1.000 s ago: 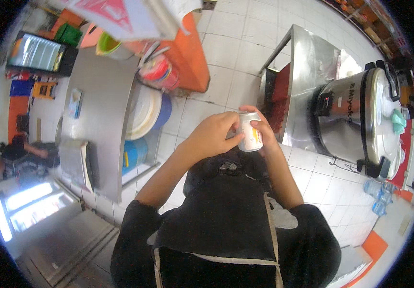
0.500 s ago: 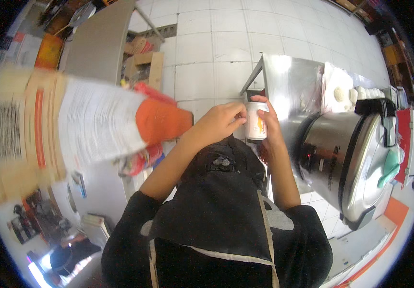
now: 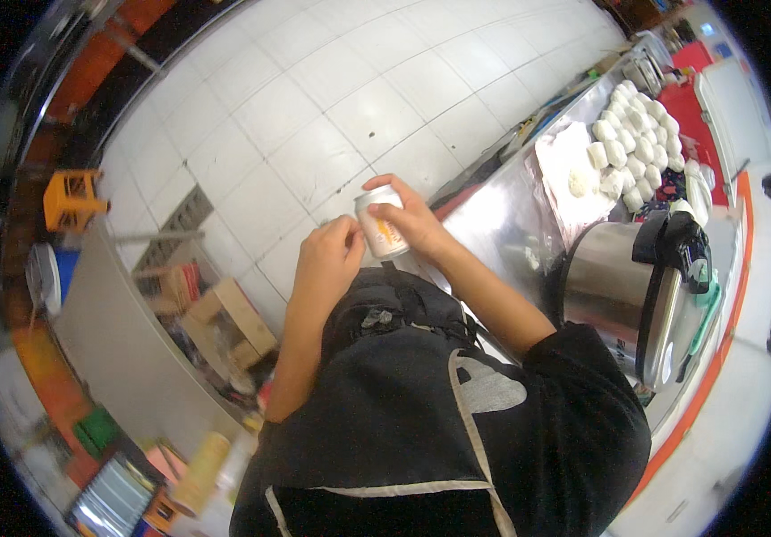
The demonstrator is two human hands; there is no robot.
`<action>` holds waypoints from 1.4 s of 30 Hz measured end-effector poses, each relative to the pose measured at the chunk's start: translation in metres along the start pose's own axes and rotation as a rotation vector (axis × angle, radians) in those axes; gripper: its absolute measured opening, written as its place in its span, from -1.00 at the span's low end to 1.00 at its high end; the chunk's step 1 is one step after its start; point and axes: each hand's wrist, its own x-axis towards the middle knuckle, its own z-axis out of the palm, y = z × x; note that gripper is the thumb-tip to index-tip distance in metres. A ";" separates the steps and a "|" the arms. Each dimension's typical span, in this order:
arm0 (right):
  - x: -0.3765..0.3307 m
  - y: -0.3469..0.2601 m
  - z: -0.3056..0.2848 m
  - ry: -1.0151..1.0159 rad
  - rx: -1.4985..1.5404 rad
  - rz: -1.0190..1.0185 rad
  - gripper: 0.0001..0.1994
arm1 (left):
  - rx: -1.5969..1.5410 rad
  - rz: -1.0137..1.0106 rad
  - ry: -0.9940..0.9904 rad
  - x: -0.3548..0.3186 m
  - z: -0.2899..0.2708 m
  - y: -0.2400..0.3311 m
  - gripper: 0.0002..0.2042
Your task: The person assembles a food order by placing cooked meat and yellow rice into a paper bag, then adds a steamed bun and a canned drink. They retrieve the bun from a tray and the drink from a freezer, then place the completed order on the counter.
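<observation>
A white can [image 3: 382, 234] with orange print stands almost upright in front of my body, tilted slightly. My right hand [image 3: 410, 217] is wrapped round its far and right sides, index finger over the top edge and thumb on its front. Against the can's left side is my left hand [image 3: 328, 254], its fingers curled closed. Whatever those fingers may hold is hidden.
To my right a metal table [image 3: 502, 210] carries a large steel cooker [image 3: 605, 273], a white sheet [image 3: 573, 170] and several pale round pieces [image 3: 631, 134]. Left are a grey tabletop [image 3: 122, 327], a cardboard box [image 3: 233, 322] and an orange stool [image 3: 72, 199].
The view has swung round: the large blurred bottle at the left has gone from it, and more pale pieces show at the right. My right hand still grips the can, with my left beside it.
</observation>
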 end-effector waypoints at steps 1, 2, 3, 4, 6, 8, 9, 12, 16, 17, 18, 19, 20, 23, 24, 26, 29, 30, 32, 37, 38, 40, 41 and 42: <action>0.022 -0.010 0.008 0.005 0.000 0.002 -0.61 | -0.004 0.019 -0.028 0.024 -0.019 -0.010 -0.92; 0.043 -0.019 0.014 0.008 -0.008 -0.024 -0.60 | -0.012 0.034 -0.054 0.045 -0.034 -0.018 -0.92; 0.062 -0.027 0.018 0.034 -0.018 -0.049 -0.60 | -0.021 0.044 -0.081 0.066 -0.046 -0.024 -0.92; 0.079 -0.036 0.021 0.056 -0.022 -0.074 -0.59 | -0.059 0.051 -0.115 0.086 -0.055 -0.028 -0.91; 0.100 -0.048 0.020 0.103 -0.001 -0.094 -0.60 | -0.119 0.068 -0.180 0.119 -0.066 -0.035 -0.91; 0.116 -0.062 0.013 0.170 0.053 -0.146 -0.60 | -0.059 0.163 -0.249 0.162 -0.072 -0.035 -0.91; 0.123 -0.068 0.008 0.213 0.077 -0.159 -0.61 | -0.036 0.214 -0.282 0.184 -0.071 -0.034 -0.90; 0.138 -0.085 -0.012 0.311 0.179 -0.163 -0.60 | -0.051 0.335 -0.410 0.242 -0.060 -0.032 -0.89; 0.171 -0.107 -0.050 0.394 0.329 -0.214 -0.60 | 0.005 0.448 -0.503 0.339 -0.044 -0.029 -0.90; 0.183 -0.113 -0.060 0.398 0.352 -0.247 -0.60 | 0.027 0.461 -0.542 0.365 -0.041 -0.028 -0.89; 0.193 -0.119 -0.073 0.392 0.383 -0.255 -0.59 | 0.048 0.473 -0.570 0.390 -0.037 -0.026 -0.89; 0.204 -0.125 -0.087 0.390 0.434 -0.258 -0.60 | 0.076 0.480 -0.593 0.411 -0.032 -0.022 -0.88; 0.218 -0.134 -0.100 0.379 0.501 -0.265 -0.60 | 0.026 0.490 -0.612 0.433 -0.028 -0.017 -0.86; 0.263 -0.168 -0.142 0.455 0.497 -0.282 -0.61 | -0.082 0.500 -0.692 0.492 -0.010 0.007 -0.74; 0.275 -0.179 -0.158 0.405 0.518 -0.332 -0.61 | -0.071 0.482 -0.704 0.510 -0.005 0.012 -0.75; 0.301 -0.203 -0.188 0.377 0.572 -0.301 -0.63 | -0.077 0.448 -0.703 0.550 0.008 0.017 -0.78; 0.339 -0.231 -0.233 0.265 0.680 -0.319 -0.64 | -0.088 0.451 -0.686 0.612 0.032 0.013 -0.85; 0.356 -0.239 -0.247 0.308 0.655 -0.332 -0.66 | -0.075 0.500 -0.664 0.634 0.042 0.011 -0.87; 0.388 -0.252 -0.281 0.327 0.669 -0.274 -0.68 | -0.052 0.586 -0.605 0.676 0.065 0.005 -0.88; 0.481 -0.297 -0.382 0.341 0.725 -0.118 -0.68 | -0.106 0.435 -0.495 0.805 0.126 -0.017 -0.86; 0.498 -0.309 -0.404 0.350 0.754 -0.073 -0.65 | -0.097 0.386 -0.416 0.838 0.131 -0.023 -0.86; 0.530 -0.333 -0.457 0.424 0.747 -0.042 -0.64 | -0.100 0.328 -0.250 0.906 0.129 -0.032 -0.85; 0.541 -0.346 -0.490 0.475 0.723 -0.019 -0.64 | -0.125 0.328 -0.154 0.947 0.129 -0.031 -0.84; 0.548 -0.356 -0.525 0.504 0.770 -0.089 -0.67 | -0.114 0.255 -0.081 0.984 0.128 -0.029 -0.84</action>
